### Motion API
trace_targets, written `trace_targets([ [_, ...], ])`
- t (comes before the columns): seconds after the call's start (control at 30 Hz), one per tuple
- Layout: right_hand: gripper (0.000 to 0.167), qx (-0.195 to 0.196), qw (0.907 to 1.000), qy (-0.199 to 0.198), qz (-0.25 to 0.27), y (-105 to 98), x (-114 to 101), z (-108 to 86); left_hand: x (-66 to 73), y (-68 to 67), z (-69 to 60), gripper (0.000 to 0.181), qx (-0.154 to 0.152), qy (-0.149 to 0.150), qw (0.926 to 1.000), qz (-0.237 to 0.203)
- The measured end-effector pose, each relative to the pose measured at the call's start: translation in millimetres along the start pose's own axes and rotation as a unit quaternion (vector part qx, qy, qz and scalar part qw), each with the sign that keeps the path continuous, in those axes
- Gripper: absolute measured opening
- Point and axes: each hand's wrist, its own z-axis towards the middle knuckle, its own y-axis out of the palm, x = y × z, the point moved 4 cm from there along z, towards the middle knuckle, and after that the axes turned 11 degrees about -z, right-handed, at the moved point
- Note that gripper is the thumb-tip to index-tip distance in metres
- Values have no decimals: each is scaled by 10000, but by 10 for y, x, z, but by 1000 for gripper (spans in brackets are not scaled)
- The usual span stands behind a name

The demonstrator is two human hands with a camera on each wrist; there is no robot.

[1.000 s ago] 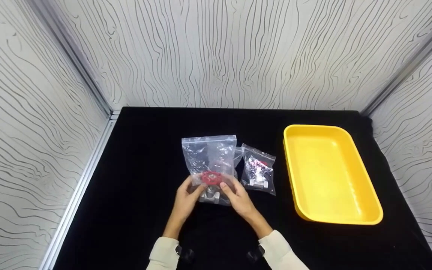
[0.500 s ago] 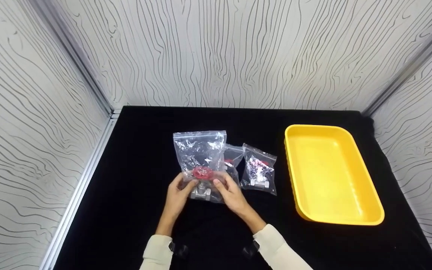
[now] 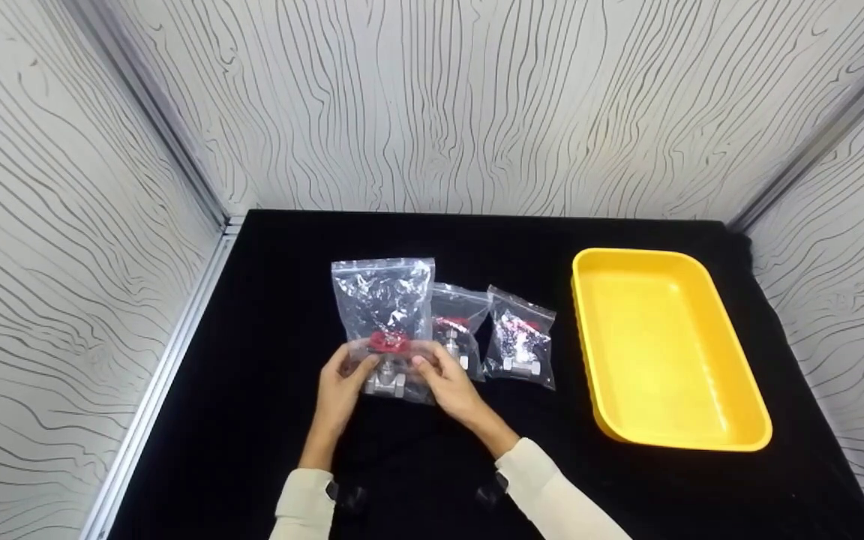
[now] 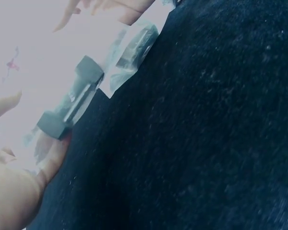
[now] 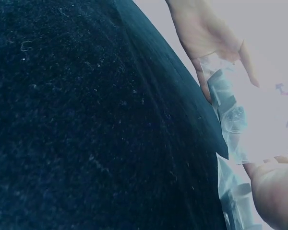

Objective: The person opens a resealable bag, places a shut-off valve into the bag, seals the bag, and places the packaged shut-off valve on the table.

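Note:
A clear zip bag (image 3: pixel 383 292) holds a metal valve (image 3: pixel 385 384) with a red handwheel (image 3: pixel 389 342). My left hand (image 3: pixel 337 391) grips the bag's lower left side, thumb on top, while my right hand (image 3: pixel 453 386) pinches its lower right side. In the left wrist view the valve body (image 4: pixel 72 98) shows through the plastic between both hands; much of that view is washed out. Right beside this bag lies a second bagged valve (image 3: pixel 454 330), partly covered by my right hand and the held bag. A third bagged valve (image 3: pixel 522 352) lies further right.
A yellow plastic tray (image 3: pixel 588 352) stands on the right of the black cloth (image 3: pixel 282 300). Pale wood-patterned panels (image 3: pixel 432 105) close off the back and both sides, with a metal rail (image 3: pixel 169 352) along the left edge.
Both hands have moved left with the gripped bag, sliding away from the other two. More of the second bag and its valve now shows. The third bag and tray stay put.

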Motion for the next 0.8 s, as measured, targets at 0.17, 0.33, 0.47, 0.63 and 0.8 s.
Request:
trace_targets([
  [0.17, 37, -81, 9998, 132, 106, 61, -4, 63, 7, -76, 30, 32, 196, -33, 9998, 70],
  [0.33, 36, -135, 9994, 190, 255, 111, 3, 128, 1, -136, 82, 32, 231, -53, 9997, 23],
  [0.47, 35, -86, 9995, 281, 117, 143, 18, 184, -14, -175, 130, 31, 205, -70, 9998, 20],
  [0.63, 33, 90, 9990, 339, -282, 191, 29, 275, -21, -239, 192, 29, 325, -118, 9993, 148],
  [0.8, 30, 79, 9989, 419, -213, 247, 44, 346, -21, -299, 251, 32, 442, -209, 9986, 207],
])
